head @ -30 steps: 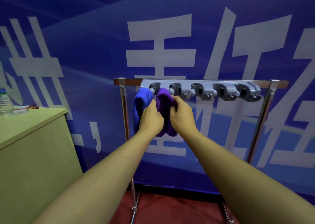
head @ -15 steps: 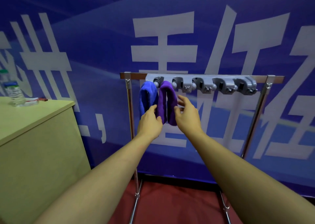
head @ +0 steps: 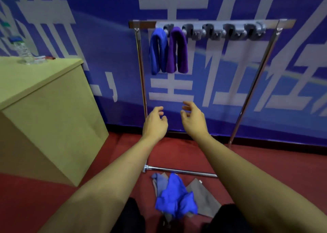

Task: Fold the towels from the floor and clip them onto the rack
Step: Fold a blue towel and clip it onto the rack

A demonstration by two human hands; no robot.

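Note:
A blue towel (head: pixel 157 51) and a purple towel (head: pixel 177 51) hang folded from the two leftmost clips of the grey clip strip (head: pixel 221 31) on the metal rack (head: pixel 256 77). Both hands hover well below them, empty. My left hand (head: pixel 155 122) has loosely curled fingers. My right hand (head: pixel 193 119) has its fingers spread apart. On the red floor near my feet lies a heap of towels: a bright blue one (head: pixel 177 199) on top, a grey one (head: pixel 203 199) and a paler blue-grey one (head: pixel 160 181) beneath.
A beige cabinet (head: pixel 44 112) stands at the left, with a plastic bottle (head: pixel 22 50) on top. The rack's chrome base bar (head: pixel 180 170) lies on the floor just beyond the heap. A blue banner wall (head: pixel 106 38) stands behind the rack.
Both hands let go of the purple towel, which stays clipped, and dropped down away from the rack. The view tilted down, bringing the towel heap on the floor into sight.

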